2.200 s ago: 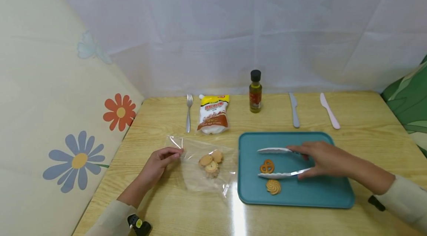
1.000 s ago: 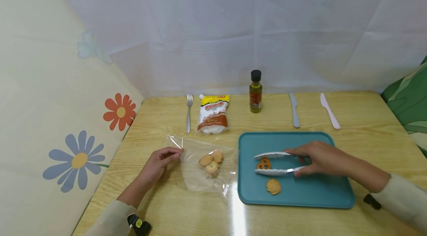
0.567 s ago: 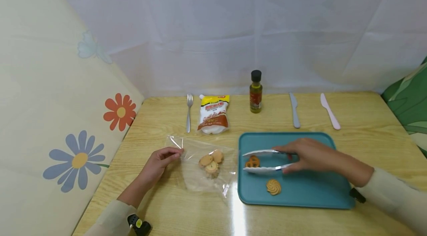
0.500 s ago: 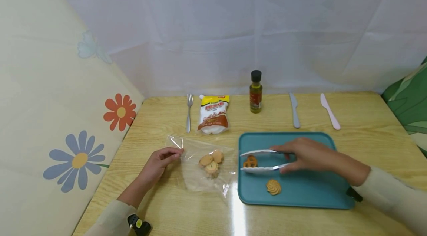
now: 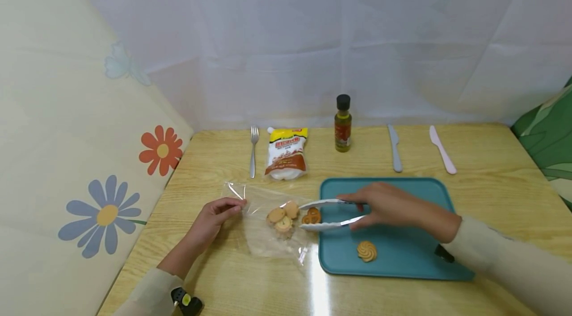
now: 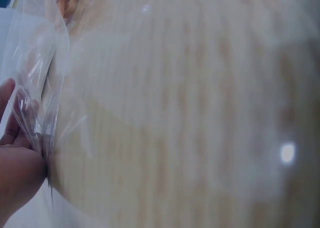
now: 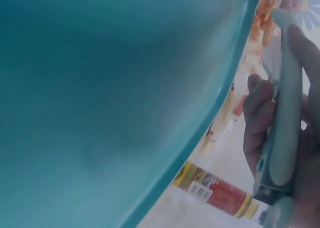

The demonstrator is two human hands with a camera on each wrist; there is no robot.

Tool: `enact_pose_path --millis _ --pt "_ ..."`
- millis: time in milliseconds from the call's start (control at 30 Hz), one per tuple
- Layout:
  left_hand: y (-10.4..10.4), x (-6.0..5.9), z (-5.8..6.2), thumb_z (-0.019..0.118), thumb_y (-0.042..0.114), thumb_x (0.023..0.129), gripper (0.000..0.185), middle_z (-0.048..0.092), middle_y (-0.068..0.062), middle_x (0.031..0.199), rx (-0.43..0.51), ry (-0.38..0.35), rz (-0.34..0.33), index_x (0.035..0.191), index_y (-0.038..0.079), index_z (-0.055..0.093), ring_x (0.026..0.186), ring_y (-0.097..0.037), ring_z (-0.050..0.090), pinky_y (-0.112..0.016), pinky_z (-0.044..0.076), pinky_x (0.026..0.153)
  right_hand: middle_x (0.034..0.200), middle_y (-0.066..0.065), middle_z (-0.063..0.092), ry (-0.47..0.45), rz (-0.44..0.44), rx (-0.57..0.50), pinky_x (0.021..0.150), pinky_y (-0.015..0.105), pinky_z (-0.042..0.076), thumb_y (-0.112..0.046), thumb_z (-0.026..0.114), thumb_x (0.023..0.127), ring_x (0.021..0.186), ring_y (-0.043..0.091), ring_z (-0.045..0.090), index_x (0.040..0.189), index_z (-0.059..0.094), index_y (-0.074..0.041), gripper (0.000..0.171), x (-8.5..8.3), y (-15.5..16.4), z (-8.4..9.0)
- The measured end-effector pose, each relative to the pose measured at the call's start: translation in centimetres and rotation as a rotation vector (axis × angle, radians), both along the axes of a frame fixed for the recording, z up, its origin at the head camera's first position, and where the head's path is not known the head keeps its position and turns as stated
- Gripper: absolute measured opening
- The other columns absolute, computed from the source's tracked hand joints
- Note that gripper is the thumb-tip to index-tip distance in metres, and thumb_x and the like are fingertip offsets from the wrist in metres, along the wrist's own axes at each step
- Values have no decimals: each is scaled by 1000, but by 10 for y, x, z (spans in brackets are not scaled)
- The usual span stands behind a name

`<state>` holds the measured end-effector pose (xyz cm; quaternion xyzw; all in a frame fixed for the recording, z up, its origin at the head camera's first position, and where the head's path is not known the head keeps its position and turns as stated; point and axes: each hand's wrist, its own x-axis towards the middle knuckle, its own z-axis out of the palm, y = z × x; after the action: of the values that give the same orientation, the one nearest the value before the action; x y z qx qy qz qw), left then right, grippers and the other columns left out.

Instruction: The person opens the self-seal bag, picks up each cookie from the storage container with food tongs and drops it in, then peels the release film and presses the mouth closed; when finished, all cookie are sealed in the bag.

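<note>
My left hand [image 5: 218, 217] pinches the left edge of a clear plastic bag [image 5: 263, 246] lying on the table. Inside it are several pale cookies [image 5: 283, 224]. The left wrist view shows the film bunched at the left fingers. My right hand [image 5: 389, 206] grips metal tongs [image 5: 328, 225] across the left rim of a teal tray [image 5: 415, 261]; their pale handle [image 7: 287, 113] fills the palm in the right wrist view. Between the tong tips is a brown pretzel-shaped cookie [image 5: 312, 215], at the bag's right end close beside the other cookies. A swirl cookie [image 5: 367, 251] lies on the tray.
Along the back of the table are a fork [image 5: 253, 152], a yellow, white and brown pouch [image 5: 286, 153], a black-capped bottle [image 5: 342, 124], a grey knife [image 5: 395, 148] and a pink knife [image 5: 442, 149]. A pale cloth [image 5: 277, 47] hangs behind.
The tongs have closed in around the pretzel cookie and carried it left, from the tray to the bag's right end. My left hand and the bag have stayed in place.
</note>
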<state>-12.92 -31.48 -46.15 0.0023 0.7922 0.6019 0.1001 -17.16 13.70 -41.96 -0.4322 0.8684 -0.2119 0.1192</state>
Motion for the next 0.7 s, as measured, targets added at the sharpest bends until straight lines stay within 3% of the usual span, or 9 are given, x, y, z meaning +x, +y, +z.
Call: enact_pose_path --millis 267,700 --pt "0 0 -1 62 11 104 32 67 -19 134 1 6 0 125 -12 65 115 0 63 -17 51 95 78 -16 57 43 19 -19 59 23 39 -50 80 87 64 2 42 146 61 -20 68 -2 -23 -1" --pt "-1 -1 -3 63 12 103 34 71 -10 130 15 13 -3 126 -13 64 115 0 63 -17 51 95 77 -16 57 24 -3 -52 59 24 40 -52 78 88 63 1 45 146 60 -20 69 1 -64 -1"
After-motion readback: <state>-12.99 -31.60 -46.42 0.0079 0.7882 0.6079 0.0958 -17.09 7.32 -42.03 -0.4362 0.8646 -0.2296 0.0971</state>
